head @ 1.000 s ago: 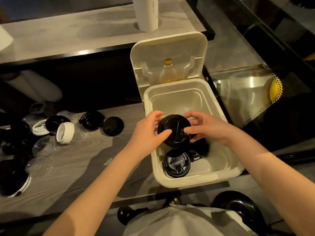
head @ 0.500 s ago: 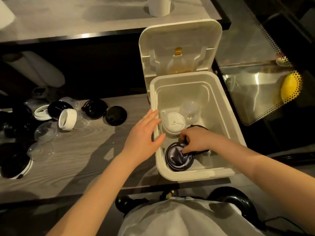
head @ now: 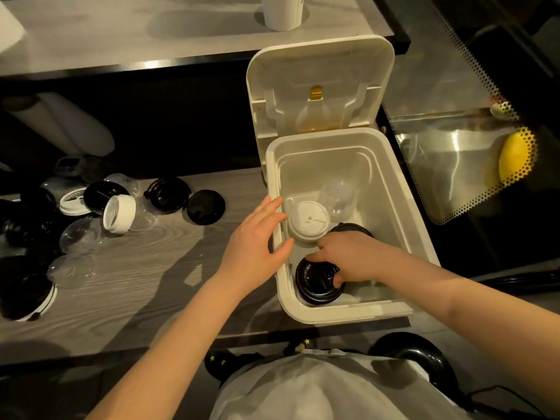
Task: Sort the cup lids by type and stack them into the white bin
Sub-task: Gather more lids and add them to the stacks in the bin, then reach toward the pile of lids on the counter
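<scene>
The white bin [head: 403, 207] stands open on the wooden counter, its hinged lid [head: 318, 83] tipped back. Inside are a stack of black lids [head: 315, 283] at the near left, a stack of white lids [head: 309, 221] behind it, clear dome lids [head: 338, 194] further back and another black stack [head: 351, 228] partly hidden. My right hand [head: 351, 259] reaches into the bin, fingers curled on the top black lid of the near stack. My left hand [head: 254, 241] hovers with spread fingers at the bin's left rim, holding nothing.
Loose lids lie on the counter at the left: black lids [head: 206, 206], a white lid stack on its side [head: 118, 214], clear domes [head: 79, 236]. A white cylinder [head: 283, 12] stands on the upper shelf. A glass case with a yellow object [head: 513, 160] is to the right.
Both hands held a black lid above the bin a second ago. My right hand lowered it onto the near black stack; my left hand let go and drew back to the left rim.
</scene>
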A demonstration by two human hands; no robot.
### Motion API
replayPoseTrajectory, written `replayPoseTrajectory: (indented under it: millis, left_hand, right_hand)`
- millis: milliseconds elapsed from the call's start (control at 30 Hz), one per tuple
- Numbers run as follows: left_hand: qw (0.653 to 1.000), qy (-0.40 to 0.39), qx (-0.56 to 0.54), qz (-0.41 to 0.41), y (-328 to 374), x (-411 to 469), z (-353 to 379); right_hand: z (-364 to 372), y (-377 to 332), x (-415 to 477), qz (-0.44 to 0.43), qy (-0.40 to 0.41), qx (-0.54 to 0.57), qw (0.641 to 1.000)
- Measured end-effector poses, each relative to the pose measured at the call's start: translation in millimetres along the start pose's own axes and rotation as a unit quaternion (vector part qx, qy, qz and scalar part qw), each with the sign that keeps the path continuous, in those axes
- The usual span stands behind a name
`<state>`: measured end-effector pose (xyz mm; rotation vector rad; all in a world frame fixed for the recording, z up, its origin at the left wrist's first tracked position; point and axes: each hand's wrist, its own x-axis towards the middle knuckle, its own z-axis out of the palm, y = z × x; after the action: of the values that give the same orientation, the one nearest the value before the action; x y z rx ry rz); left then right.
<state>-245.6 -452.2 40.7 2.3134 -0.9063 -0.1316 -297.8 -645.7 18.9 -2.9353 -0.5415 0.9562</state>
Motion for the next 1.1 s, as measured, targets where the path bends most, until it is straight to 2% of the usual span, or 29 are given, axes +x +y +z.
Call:
replayPoseTrajectory:
  millis: [300, 433, 600, 700, 800, 933, 1100]
  left_hand:
    - [1.0, -0.001, 0.006, 0.004, -2, -1, 1]
    - [0.998, -0.04, 0.04, 0.012, -2, 1, -6]
    - [0.995, -0.032, 0.096, -0.01, -9, 7, -33]
    - [0.983, -0.069, 0.16, -0.059, -28, 12, -56]
    - [0.968, -0.112, 0.203, -0.094, -56, 12, -80]
    - [0.956, -0.146, 0.222, -0.124, -99, 2, -111]
    - [0.949, -0.164, 0.222, -0.152, -167, -21, -147]
  right_hand:
    - [1, -8, -2, 0.018, 0.028, -0.032, 0.999]
    - [-10, -2, -9, 0.043, 0.053, 0.023, 0.997]
    - [-49, -2, -18, 0.079, 0.194, 0.092, 0.973]
    - [-77, -9, -11, 0.1, 0.287, 0.104, 0.947]
    - [-103, -30, 4, 0.102, 0.332, 0.103, 0.932]
    - [-129, -70, 38, 0.087, 0.341, 0.095, 0.931]
    - [-142, -126, 104, 0.09, 0.278, 0.111, 0.95]
